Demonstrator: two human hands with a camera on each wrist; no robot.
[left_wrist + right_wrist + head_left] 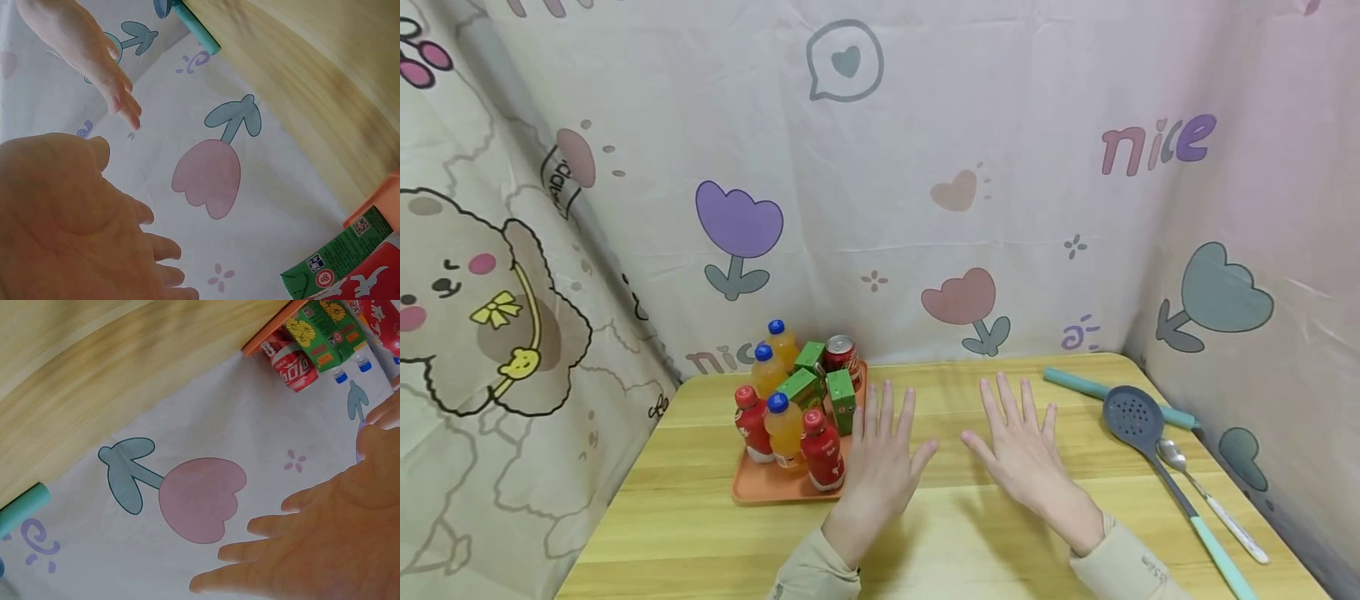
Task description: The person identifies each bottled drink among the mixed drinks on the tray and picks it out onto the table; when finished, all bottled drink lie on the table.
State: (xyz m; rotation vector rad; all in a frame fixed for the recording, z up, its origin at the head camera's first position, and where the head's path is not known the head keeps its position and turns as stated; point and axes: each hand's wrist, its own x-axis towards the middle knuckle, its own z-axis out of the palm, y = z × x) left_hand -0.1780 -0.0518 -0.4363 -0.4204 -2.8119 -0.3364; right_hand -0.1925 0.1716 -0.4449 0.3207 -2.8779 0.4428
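Observation:
Both hands hover palm down above the wooden table, fingers straight and spread, with nothing in them. The left hand [880,458] is beside an orange tray [775,492] and overlaps its right edge in the head view. On that tray stand red bottles [822,450], orange drink bottles [786,429] with blue caps, green drink cartons [841,400] and a red soda can [842,357]. The right hand [1022,458] is to the right of the left hand, over bare wood. In the right wrist view the soda can [289,362] and a carton [325,334] show at the top.
On the table's right side lie a slotted skimmer [1133,415] with a mint handle, a spoon [1172,455] with a patterned handle, and a teal-handled utensil [1075,382] partly under the skimmer. A printed curtain [1037,83] hangs behind the table [670,492] and along both sides.

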